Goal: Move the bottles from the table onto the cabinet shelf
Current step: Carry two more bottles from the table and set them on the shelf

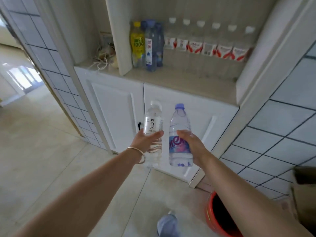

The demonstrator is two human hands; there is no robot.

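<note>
A: How will those two bottles handle, left one first?

B: The clear water bottle (153,132), white cap and pale label with dark characters, is in the left hand (147,142), whose grip is wrapped round the lower half just under the label. I'd judge it full, so fairly heavy for its size, with thin ribbed plastic that gives if squeezed. Mid-body, where the ribs bite, looks like the safest hold.

A: And the other?

B: The purple-capped bottle (179,134) is fatter, with a pink and violet label. The right hand (191,146) has its grip closed over that label from the side. The film may be slick, so a firm hold low on the body seems wise.

A: Where are they now?

B: Both upright, held in the air just beside each other before the white cabinet doors (116,113), below the cabinet shelf (179,81). No bench is in view.

A: What's up there?

B: A yellow bottle (136,43), blue-capped bottles (151,47), then a row of white-capped bottles (210,41) with red and white labels. The front of the shelf is bare.
</note>
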